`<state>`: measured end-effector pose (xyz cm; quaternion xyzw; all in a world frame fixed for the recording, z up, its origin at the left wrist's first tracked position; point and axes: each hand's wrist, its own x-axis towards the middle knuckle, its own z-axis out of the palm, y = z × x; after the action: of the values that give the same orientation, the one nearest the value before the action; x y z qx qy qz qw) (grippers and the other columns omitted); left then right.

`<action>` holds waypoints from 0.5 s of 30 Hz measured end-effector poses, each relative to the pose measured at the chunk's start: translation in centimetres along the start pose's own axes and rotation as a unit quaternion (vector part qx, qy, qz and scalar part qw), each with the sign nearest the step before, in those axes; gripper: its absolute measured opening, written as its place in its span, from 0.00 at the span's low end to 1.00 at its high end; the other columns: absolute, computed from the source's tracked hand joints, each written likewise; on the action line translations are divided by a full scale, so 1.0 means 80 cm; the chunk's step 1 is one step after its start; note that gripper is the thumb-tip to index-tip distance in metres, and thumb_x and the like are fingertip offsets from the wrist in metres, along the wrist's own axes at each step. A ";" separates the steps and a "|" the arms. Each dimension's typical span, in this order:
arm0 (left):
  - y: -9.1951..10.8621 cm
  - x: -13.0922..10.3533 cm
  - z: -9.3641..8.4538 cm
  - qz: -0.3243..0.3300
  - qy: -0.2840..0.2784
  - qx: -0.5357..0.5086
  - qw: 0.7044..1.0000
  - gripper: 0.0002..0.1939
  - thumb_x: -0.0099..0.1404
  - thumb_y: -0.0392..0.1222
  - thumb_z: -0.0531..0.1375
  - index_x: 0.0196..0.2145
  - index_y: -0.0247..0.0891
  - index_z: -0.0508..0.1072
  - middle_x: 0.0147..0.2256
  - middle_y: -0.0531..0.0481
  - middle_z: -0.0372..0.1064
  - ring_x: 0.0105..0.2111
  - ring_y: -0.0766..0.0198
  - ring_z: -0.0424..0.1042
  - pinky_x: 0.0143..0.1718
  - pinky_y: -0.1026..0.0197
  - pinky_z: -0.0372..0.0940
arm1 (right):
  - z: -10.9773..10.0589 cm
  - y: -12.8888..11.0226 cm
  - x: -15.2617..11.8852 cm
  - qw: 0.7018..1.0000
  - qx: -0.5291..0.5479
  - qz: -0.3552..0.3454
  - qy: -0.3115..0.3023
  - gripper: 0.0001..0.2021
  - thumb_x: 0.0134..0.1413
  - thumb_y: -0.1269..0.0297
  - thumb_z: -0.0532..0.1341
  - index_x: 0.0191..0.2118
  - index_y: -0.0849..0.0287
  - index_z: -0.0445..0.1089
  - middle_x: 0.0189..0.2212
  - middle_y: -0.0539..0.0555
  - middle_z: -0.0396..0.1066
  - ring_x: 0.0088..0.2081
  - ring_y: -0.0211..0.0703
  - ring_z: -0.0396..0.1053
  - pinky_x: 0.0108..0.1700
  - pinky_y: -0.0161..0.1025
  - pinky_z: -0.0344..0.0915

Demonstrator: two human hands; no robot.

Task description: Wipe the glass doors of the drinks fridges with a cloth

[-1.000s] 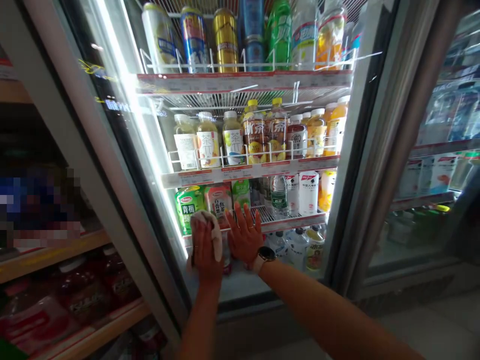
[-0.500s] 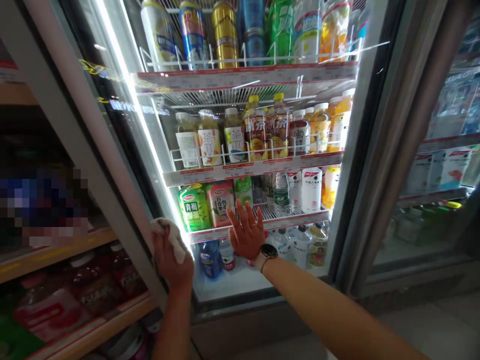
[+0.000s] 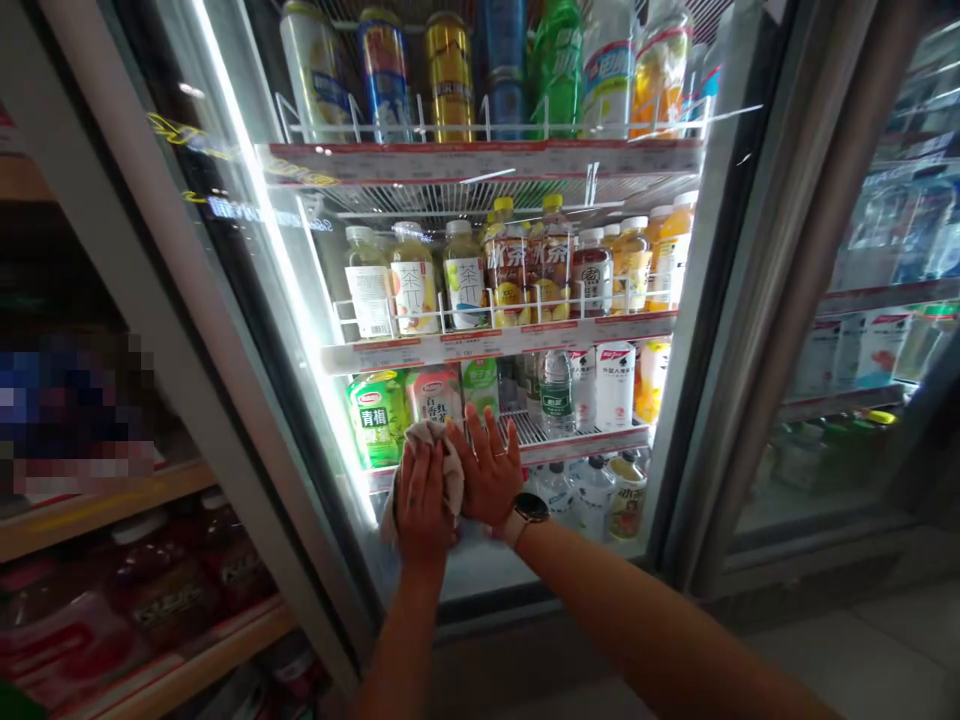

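Note:
My left hand [image 3: 424, 505] presses a beige cloth [image 3: 452, 478] against the glass door [image 3: 480, 575] of a lit drinks fridge. The cloth is bunched under the fingers and shows around them on both sides. Right beside it, my right hand [image 3: 489, 470] lies flat on the glass with fingers spread and nothing in it. A ring and a dark round watch [image 3: 532, 507] are on that hand and wrist. Behind the glass, the hands partly hide a green drink pouch [image 3: 377, 415], a pink one [image 3: 435, 392] and the lowest shelf edge.
Bottles and cans stand on several fridge shelves, among them a clear water bottle [image 3: 556, 392] and a gold can [image 3: 450, 75]. The door's metal frame [image 3: 780, 280] runs down the right, with another glass-fronted fridge beyond. Shelves of red-labelled bottles [image 3: 161, 575] stand at left.
My left hand has moved right with the cloth, from the door's left edge to beside my right hand. My right hand stays spread on the glass. The view has shifted slightly.

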<state>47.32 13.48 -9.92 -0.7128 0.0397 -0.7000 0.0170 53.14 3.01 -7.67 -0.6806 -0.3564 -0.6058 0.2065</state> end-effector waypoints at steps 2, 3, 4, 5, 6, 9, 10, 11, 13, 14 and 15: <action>-0.025 -0.001 -0.011 -0.006 0.004 0.018 1.000 0.28 0.69 0.33 0.54 0.65 0.40 0.57 0.63 0.41 0.59 0.65 0.52 0.54 0.64 0.47 0.57 | -0.003 0.000 0.002 1.000 0.002 -0.001 -0.007 0.34 0.59 0.63 0.54 0.70 0.59 0.48 0.67 0.62 0.53 0.70 0.55 0.41 0.68 0.58 0.37; -0.039 -0.002 -0.018 -0.025 0.014 0.034 0.999 0.28 0.68 0.34 0.54 0.65 0.40 0.58 0.63 0.41 0.59 0.66 0.52 0.53 0.65 0.45 0.56 | -0.005 -0.001 0.003 1.000 0.001 -0.002 -0.008 0.34 0.59 0.63 0.54 0.70 0.59 0.48 0.67 0.61 0.53 0.70 0.55 0.41 0.68 0.58 0.37; -0.053 -0.002 -0.025 -0.052 0.028 0.051 0.997 0.29 0.68 0.34 0.55 0.65 0.40 0.58 0.63 0.41 0.59 0.66 0.52 0.52 0.65 0.44 0.55 | -0.006 -0.001 0.003 1.000 -0.001 -0.002 -0.007 0.34 0.59 0.64 0.54 0.70 0.59 0.47 0.67 0.61 0.53 0.70 0.54 0.41 0.68 0.58 0.37; -0.067 -0.002 -0.033 -0.079 0.041 0.067 0.994 0.29 0.67 0.34 0.55 0.65 0.40 0.58 0.63 0.41 0.59 0.66 0.52 0.52 0.66 0.43 0.54 | -0.007 -0.001 0.004 1.000 -0.004 -0.001 -0.004 0.33 0.59 0.64 0.53 0.70 0.59 0.47 0.67 0.61 0.53 0.70 0.54 0.41 0.69 0.57 0.36; -0.078 -0.002 -0.039 -0.099 0.051 0.080 0.991 0.29 0.67 0.35 0.56 0.65 0.40 0.59 0.63 0.41 0.59 0.66 0.52 0.52 0.66 0.43 0.53 | -0.007 -0.002 0.005 1.000 -0.004 -0.002 -0.002 0.33 0.60 0.64 0.53 0.70 0.60 0.46 0.67 0.61 0.54 0.70 0.53 0.41 0.69 0.57 0.37; -0.091 -0.002 -0.048 -0.133 0.072 0.090 0.984 0.27 0.67 0.35 0.55 0.64 0.38 0.61 0.63 0.40 0.60 0.65 0.50 0.55 0.66 0.43 0.53 | -0.007 -0.002 0.005 1.000 0.000 0.001 0.004 0.34 0.60 0.64 0.53 0.70 0.60 0.44 0.66 0.61 0.55 0.70 0.53 0.42 0.69 0.57 0.37; -0.089 -0.002 -0.046 -0.144 0.078 0.086 0.983 0.27 0.67 0.36 0.55 0.64 0.37 0.61 0.63 0.39 0.59 0.65 0.50 0.56 0.66 0.44 0.53 | -0.007 -0.003 0.005 1.000 0.002 0.001 0.005 0.34 0.60 0.64 0.53 0.71 0.60 0.43 0.66 0.61 0.56 0.70 0.53 0.43 0.69 0.57 0.37; -0.082 -0.002 -0.043 -0.153 0.083 0.078 0.982 0.27 0.68 0.36 0.54 0.64 0.38 0.60 0.63 0.40 0.58 0.65 0.50 0.56 0.65 0.44 0.54 | -0.007 -0.003 0.005 1.000 0.003 0.002 0.005 0.35 0.60 0.64 0.53 0.71 0.60 0.43 0.66 0.61 0.56 0.70 0.53 0.43 0.69 0.57 0.38; -0.060 -0.001 -0.030 -0.152 0.087 0.052 0.983 0.27 0.68 0.36 0.53 0.65 0.39 0.59 0.64 0.41 0.57 0.65 0.51 0.55 0.65 0.45 0.54 | -0.006 -0.003 0.005 1.000 0.003 0.004 0.001 0.35 0.60 0.64 0.53 0.71 0.59 0.43 0.66 0.61 0.55 0.70 0.53 0.44 0.69 0.57 0.38; -0.046 0.000 -0.023 -0.144 0.081 0.035 0.986 0.27 0.69 0.35 0.53 0.65 0.41 0.58 0.64 0.42 0.57 0.65 0.52 0.55 0.65 0.45 0.54 | -0.005 -0.003 0.005 1.000 0.002 0.004 -0.002 0.34 0.60 0.64 0.53 0.71 0.59 0.43 0.66 0.61 0.55 0.70 0.53 0.44 0.68 0.57 0.38; -0.031 0.002 -0.015 -0.133 0.071 0.015 0.989 0.28 0.69 0.35 0.53 0.65 0.42 0.58 0.64 0.43 0.57 0.65 0.53 0.54 0.65 0.45 0.54 | -0.004 -0.003 0.005 1.000 0.002 0.005 -0.003 0.34 0.61 0.64 0.52 0.71 0.59 0.43 0.67 0.61 0.55 0.70 0.53 0.44 0.68 0.57 0.38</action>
<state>46.18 16.01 -9.57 -0.6602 -0.0649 -0.7452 -0.0681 52.76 2.99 -7.28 -0.6842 -0.3547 -0.6019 0.2094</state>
